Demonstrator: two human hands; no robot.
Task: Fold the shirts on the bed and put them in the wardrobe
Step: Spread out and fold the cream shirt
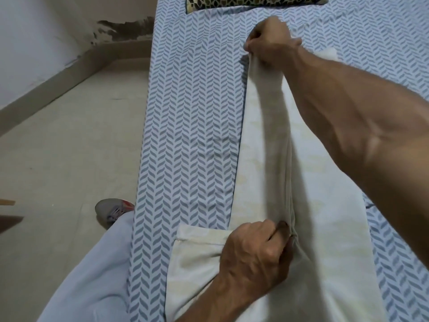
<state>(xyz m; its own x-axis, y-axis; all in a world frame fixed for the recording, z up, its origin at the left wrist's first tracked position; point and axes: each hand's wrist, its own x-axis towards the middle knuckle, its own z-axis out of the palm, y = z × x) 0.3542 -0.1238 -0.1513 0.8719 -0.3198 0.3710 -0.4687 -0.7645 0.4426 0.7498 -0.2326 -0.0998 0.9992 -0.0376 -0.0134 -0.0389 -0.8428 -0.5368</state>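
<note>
- We see a pale cream shirt (260,140) of soft, matte cloth, faintly mottled with yellowish patches, lying lengthwise on the bed (190,117).
- Our right hand (269,40), at the far end of the shirt, has its fingers curled tight, pinching a corner of the fabric and lifting it off the sheet.
- Our left hand (255,254), at the near end, pinches the same raised fold between thumb and curled fingers, its knuckles resting on the cloth.
- Between the two hands the fabric rises in a long, narrow ridge with a stitched seam running along its crest; it throws a grey shadow on the flat part of the shirt beside it.
- A short sleeve (197,247), squarish with a hemmed edge, spreads flat to the left of the near hand.
- The bed's sheet is smooth and taut, printed with rows of grey-blue leaf shapes in a chevron pattern on white.
- A pillow (255,2) with a dark, gold-figured geometric cover lies at the far edge.
- A grey shoe (113,210) with a red patch stands on the plain beige floor (69,135) beside the bed, above a light trouser leg (92,275).
</note>
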